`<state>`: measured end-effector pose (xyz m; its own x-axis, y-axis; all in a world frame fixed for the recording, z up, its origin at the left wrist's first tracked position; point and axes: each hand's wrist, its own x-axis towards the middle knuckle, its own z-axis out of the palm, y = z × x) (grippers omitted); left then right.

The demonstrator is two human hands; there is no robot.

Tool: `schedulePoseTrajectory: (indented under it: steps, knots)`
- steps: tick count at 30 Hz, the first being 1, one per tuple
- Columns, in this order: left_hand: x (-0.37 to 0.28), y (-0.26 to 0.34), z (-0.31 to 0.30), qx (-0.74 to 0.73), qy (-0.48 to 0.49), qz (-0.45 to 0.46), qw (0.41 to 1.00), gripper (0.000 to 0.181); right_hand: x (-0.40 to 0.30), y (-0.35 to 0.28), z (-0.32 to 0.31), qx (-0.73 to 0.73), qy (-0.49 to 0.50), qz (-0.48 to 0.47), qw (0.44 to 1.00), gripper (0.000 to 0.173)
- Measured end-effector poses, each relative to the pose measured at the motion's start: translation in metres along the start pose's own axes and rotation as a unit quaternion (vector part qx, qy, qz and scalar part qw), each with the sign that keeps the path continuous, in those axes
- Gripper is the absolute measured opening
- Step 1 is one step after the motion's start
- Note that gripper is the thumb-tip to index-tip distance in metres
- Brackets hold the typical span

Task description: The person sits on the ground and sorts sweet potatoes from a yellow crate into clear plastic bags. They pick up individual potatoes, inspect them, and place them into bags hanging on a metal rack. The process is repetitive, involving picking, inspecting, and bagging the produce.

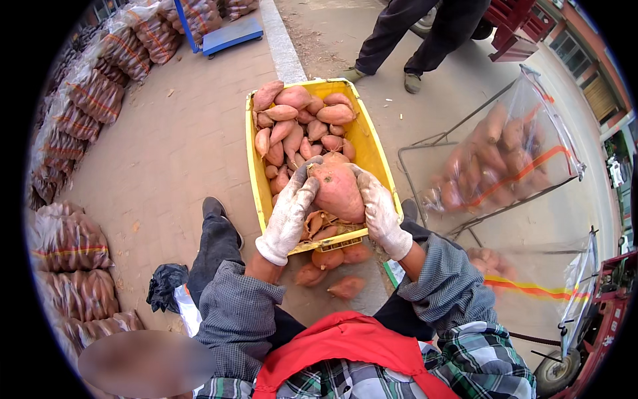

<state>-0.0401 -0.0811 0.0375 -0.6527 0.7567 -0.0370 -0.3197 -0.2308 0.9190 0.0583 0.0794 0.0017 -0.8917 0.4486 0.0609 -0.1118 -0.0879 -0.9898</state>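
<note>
A large pink sweet potato point(339, 193) is held between both hands over the near end of a yellow plastic crate point(254, 199). My left hand point(291, 209), in a soiled white knit glove, grips its left side. On its right side lies my right hand point(381, 212), gloved the same way. Many smaller sweet potatoes point(293, 140) fill the far part of the crate. Dry leaf or peel scraps point(344, 225) lie at its near end. Several sweet potatoes point(328, 259) rest on the ground just outside the near wall, between the person's legs.
At right, wire frames hold a clear bag of sweet potatoes point(491, 154) and a fuller-spread second bag point(528, 284). Filled sacks point(97, 95) line the left. A blue platform scale point(232, 36) stands at the upper left. A person's legs point(418, 40) are beyond the crate, near a red vehicle point(516, 30).
</note>
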Motion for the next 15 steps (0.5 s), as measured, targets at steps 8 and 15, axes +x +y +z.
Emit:
schedulePoseTrajectory:
  steps: [8,15]
  knots:
    - [0.011,-0.020,0.000,0.043,0.121,0.012,0.992,0.041,-0.018,-0.018,0.012,-0.153,-0.092,0.060,0.982,0.095]
    - [0.046,-0.059,-0.035,0.196,0.228,-0.022,0.953,0.031,-0.021,-0.062,-0.035,-0.056,-0.095,0.100,0.989,0.092]
